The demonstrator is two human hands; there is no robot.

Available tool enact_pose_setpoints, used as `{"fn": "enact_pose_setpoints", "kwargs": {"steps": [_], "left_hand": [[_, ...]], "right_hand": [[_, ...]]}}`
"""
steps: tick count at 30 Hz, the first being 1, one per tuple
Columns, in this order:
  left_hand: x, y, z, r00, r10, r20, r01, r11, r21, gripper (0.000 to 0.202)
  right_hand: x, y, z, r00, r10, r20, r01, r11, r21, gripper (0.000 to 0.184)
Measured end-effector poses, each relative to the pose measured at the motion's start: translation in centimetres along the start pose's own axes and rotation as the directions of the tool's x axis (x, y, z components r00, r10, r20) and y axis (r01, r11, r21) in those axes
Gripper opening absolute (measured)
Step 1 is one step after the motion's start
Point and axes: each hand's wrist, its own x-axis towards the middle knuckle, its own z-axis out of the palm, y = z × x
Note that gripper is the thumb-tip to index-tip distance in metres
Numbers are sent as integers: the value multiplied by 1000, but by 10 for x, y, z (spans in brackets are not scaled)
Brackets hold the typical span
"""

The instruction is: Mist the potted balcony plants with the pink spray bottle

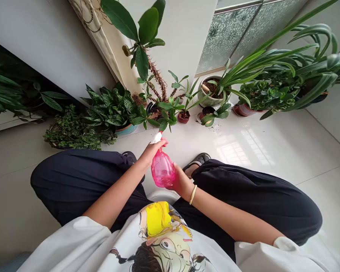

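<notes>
Head: left hand curled round spray bottle neck; right hand cupping body.

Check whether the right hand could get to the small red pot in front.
Probably yes, once freed. The right hand cups the pink spray bottle, which the left hand grips at the top. Mostly bare floor lies between it and the red pot.

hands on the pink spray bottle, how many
2: the left hand is around the neck of the bottle, and the right hand cups its lower side. No other hands are in view.
</notes>
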Motion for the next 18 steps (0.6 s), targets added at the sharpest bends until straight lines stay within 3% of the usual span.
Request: {"fn": "enact_pose_setpoints", "kwargs": {"steps": [3,5,9,12,15,18], "left_hand": [[2,-15,10,997,67,45,-66,998,-17,31],[4,-25,18,994,97,57,-99,994,40,32],[9,-38,29,997,60,-48,-51,986,159,31],[14,-36,33,993,28,-113,-16,994,106,28],[18,-29,33,995,46,-90,-42,998,42,39],[22,-23,30,991,126,-36,-124,990,60,27]], "right_hand": [[10,-1,-3,975,22,-219,-19,1000,16,35],[18,1,-10,961,49,-274,-52,999,-3,33],[37,6,-26,968,-35,-249,7,993,-115,35],[49,3,-35,967,-114,-227,66,975,-212,40],[54,-10,-36,961,-143,-238,86,969,-232,43],[52,-28,-31,948,-192,-256,109,946,-306,42]]}}
